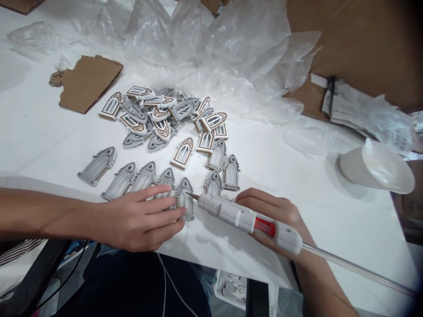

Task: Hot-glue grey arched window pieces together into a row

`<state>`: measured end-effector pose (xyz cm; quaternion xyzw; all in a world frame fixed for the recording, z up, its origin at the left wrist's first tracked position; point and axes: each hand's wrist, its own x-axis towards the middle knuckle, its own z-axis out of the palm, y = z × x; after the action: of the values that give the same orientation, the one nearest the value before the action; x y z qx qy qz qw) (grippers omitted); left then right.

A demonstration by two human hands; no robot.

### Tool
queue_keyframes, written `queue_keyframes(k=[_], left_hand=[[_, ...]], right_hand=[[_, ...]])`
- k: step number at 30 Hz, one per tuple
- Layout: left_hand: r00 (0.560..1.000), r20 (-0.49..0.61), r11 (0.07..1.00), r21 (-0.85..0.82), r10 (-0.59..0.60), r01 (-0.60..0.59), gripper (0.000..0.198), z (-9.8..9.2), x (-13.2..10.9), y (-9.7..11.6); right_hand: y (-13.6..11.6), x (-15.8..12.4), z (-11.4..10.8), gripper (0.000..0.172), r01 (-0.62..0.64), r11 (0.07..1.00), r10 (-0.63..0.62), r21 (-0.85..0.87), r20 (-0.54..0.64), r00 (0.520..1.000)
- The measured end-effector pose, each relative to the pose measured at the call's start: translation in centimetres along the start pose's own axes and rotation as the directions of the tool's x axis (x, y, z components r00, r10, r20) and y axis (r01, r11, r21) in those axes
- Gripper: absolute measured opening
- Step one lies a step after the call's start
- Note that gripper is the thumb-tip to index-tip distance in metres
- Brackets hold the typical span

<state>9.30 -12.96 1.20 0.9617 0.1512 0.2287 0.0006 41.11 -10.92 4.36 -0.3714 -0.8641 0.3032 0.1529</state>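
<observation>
The glue gun (228,213) is white-and-red — arched frames (183,152) grey or gold-scrolled white.

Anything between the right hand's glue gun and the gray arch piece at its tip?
Nothing visible. The glue gun in the right hand has its tip at the upper part of the gray arch piece; the left hand overlaps only its lower left.

A smooth white table (271,145) spans most of the view. Along the table's far side lie crumpled clear plastic bags (211,48), and large brown cardboard (360,48) stands beyond the table's far right part. Below the table's near edge are a black upright post (257,299), a white plastic basket (273,294) and grey floor (291,304). Whitish light leaves soft shadows on the table.
</observation>
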Motion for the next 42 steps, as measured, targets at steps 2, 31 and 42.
queue_keyframes(k=[2, 31, 42], left_hand=[[1.000, 0.023, 1.000, -0.002, -0.015, 0.015, 0.024, 0.1, 0.0, 0.0], [1.000, -0.015, 0.999, -0.052, 0.013, -0.013, 0.028, 0.6, -0.9, 0.4], [0.998, -0.044, 0.997, -0.064, 0.041, -0.044, 0.025, 0.2, -0.6, 0.2]], right_hand=[[0.0, 0.0, 0.1, 0.016, -0.002, 0.999, 0.002, -0.039, 0.001, 1.000], [0.1, -0.6, 1.0, 0.029, 0.034, 0.963, -0.045, -0.267, -0.034, 0.998], [0.2, -0.6, 1.0, 0.026, 0.024, 0.966, -0.034, -0.257, -0.034, 0.999]])
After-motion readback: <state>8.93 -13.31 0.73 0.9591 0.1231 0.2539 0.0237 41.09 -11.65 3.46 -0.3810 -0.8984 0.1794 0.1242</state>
